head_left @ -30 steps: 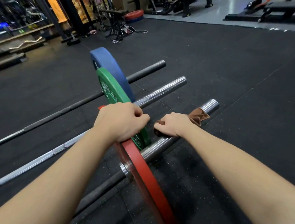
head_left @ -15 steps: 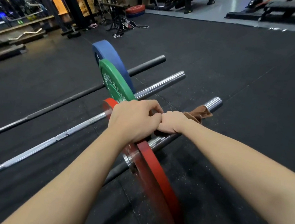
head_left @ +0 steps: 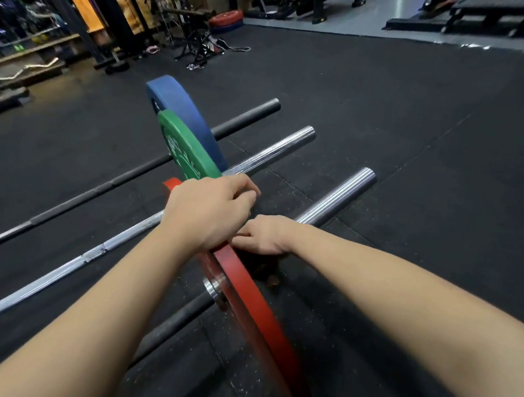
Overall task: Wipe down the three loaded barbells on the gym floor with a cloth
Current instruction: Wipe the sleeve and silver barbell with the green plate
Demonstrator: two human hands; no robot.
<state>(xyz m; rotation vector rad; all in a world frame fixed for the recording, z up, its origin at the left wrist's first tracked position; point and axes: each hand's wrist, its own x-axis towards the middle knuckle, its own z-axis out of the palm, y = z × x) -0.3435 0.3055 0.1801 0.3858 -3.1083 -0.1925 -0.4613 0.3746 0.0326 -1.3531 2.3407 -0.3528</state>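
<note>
**Hands on the bar:** A person bends over three loaded barbells lying side by side on the black rubber gym floor [head_left: 433, 201]. The left hand [head_left: 209, 215] sits on the top rim of the round red weight plate [head_left: 259, 322]. Its fingers [head_left: 245, 193] are pressed together and curled over the rim's far side, gripping it.

Just right of those fingers, the right hand [head_left: 266, 236] closes on the ribbed chrome sleeve of the nearest barbell [head_left: 336, 197]. Its fingers [head_left: 250, 229] are curled tight, with the tips hidden under the hand. The crumpled brown cloth [head_left: 267, 272] shows directly beneath the right fingers, in shadow between hand and floor, close against the outer face of the red weight plate. It appears to be held against the sleeve, though how much of it the fingers enclose cannot be told. Beyond the right fingers the sleeve runs bare to its end.

Past the left fingers stands the round green weight plate [head_left: 185, 147] on the all-chrome middle barbell [head_left: 276, 149]. Behind it is the round blue weight plate [head_left: 183, 107] on the matte black far barbell [head_left: 250, 117]. All three plates stand upright on edge and overlap from this angle. The three shafts run away to the left of the fingers. Dark metal racks [head_left: 119, 2] stand at the floor's far edge.
</note>
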